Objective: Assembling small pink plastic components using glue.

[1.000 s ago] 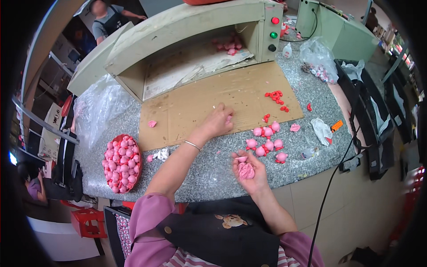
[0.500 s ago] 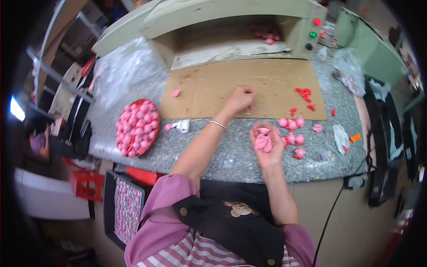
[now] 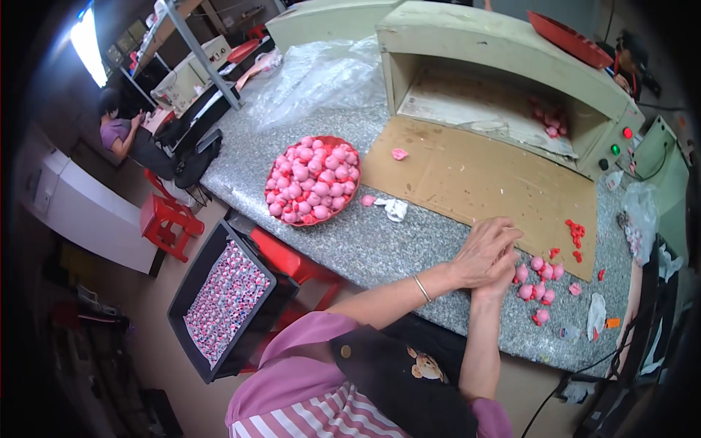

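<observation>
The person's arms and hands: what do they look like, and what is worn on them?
Both forearms are bare, with pink sleeves ending near the elbows. The left hand has a thin silver bangle at the wrist. The right hand shows no ring, glove or watch that I can see. A dark apron with a small bear picture covers the striped top.

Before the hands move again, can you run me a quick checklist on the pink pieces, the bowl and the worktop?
1. Hands together at the counter edge: left hand lies over right hand: ok.
2. Piece held between the hands: cannot tell, hidden.
3. Loose pink pieces beside the hands, on the counter: ok.
4. Red bowl has room: not ok, heaped.
5. Cardboard sheet lies flat: ok.
6. Tray by the counter filled: ok.
</observation>
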A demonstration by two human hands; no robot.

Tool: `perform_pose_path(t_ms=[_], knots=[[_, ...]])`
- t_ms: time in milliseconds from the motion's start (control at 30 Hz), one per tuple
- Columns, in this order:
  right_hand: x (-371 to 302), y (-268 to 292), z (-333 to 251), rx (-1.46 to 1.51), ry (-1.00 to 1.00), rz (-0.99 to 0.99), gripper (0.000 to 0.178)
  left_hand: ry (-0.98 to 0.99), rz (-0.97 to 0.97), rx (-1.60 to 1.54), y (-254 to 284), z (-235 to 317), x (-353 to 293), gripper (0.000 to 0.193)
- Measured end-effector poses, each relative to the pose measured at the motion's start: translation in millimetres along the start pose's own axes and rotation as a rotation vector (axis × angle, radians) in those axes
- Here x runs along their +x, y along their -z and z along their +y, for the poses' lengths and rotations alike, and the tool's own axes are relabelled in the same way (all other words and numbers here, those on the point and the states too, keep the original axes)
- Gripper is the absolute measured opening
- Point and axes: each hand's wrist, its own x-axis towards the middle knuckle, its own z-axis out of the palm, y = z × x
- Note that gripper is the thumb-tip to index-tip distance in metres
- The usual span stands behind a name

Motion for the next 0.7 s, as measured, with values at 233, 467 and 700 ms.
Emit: perform_pose_path(t_ms=[233,467,700], knots=[[0.7,-13.6,-8.9,0.403,-0.141,0.455,0.035,0.099,-0.012,0.373,90.1,-118.0,40.0,0.041],[-4.2,-18.6,3.9,0.384,-0.214,0.380,0.033,0.221,-0.398,0.683,148.5,-210.2,26.7,0.023],[2.1,-8.6,-0.2,0.401,-0.241,0.336,0.032,0.362,-0.506,0.548,187.9,-155.5,15.8,0.017]])
